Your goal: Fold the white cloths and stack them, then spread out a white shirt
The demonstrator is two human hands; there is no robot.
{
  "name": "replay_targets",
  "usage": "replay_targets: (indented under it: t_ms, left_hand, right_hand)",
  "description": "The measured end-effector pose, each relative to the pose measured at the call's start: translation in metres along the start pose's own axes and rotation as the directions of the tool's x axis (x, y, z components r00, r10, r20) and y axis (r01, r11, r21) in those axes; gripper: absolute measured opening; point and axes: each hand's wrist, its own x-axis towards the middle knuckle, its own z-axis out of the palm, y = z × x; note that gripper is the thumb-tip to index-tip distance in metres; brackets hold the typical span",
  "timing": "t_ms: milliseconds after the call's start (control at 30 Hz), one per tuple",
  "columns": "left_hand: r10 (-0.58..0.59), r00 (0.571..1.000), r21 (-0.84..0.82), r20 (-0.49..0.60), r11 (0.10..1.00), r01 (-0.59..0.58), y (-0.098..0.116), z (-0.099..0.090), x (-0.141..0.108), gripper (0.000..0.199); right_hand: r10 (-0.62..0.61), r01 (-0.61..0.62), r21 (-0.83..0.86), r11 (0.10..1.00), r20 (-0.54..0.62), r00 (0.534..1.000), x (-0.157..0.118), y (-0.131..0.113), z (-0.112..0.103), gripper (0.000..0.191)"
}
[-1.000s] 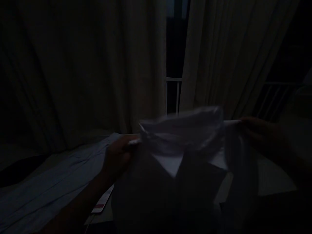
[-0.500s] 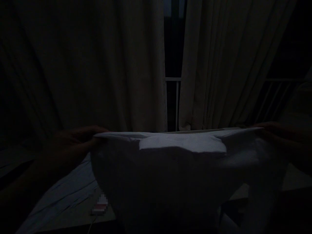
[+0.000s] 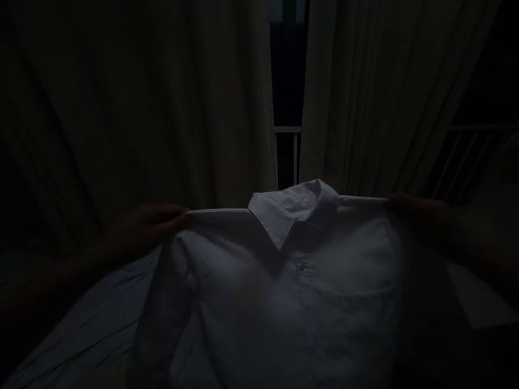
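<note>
A white collared shirt (image 3: 251,302) hangs stretched between my two hands, its buttoned front facing me. The collar (image 3: 271,216) stands up at the middle, and a dark button (image 3: 302,267) shows below it. My left hand (image 3: 162,216) pinches one shoulder of the shirt, fingers closed on the cloth. At the other shoulder my right hand (image 3: 413,210) is closed on the fabric, though dim light and blur hide its fingers in part. The lower end of the shirt runs out of view at the bottom.
Long curtains (image 3: 227,108) hang behind the shirt, with a narrow gap showing a pale railing (image 3: 287,129). Creased light fabric (image 3: 101,319) lies on a surface at the lower left. The room is very dark.
The shirt has turned from a side without buttons to its buttoned front, and the collar now stands up. My hands have come closer together, both still holding the shirt.
</note>
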Motion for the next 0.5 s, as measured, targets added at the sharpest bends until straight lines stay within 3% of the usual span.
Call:
replay_targets:
  t_ms: [67, 233, 367, 500]
  left_hand:
    - [-0.059, 0.994, -0.116, 0.088, 0.991, 0.069, -0.022, 0.026, 0.0, 0.055]
    - [-0.228, 0.963, -0.257, 0.141, 0.931, 0.258, -0.08, 0.098, -0.006, 0.049]
    - [-0.321, 0.931, -0.088, 0.173, 0.937, 0.339, -0.115, 0.15, -0.022, 0.036]
    - [-0.377, 0.913, 0.031, 0.157, 0.926, 0.377, -0.131, 0.184, -0.038, 0.027]
  right_hand:
    - [-0.021, 0.018, 0.037, 0.999, 0.084, 0.996, -0.011, 0.001, 0.023, 0.029]
    - [0.03, -0.033, 0.009, 0.999, 0.239, 0.971, -0.024, 0.007, 0.071, 0.032]
    - [0.115, -0.096, -0.069, 0.993, 0.382, 0.917, -0.045, 0.005, 0.122, 0.033]
    - [0.196, -0.12, -0.186, 0.975, 0.472, 0.86, -0.067, -0.006, 0.153, 0.033]
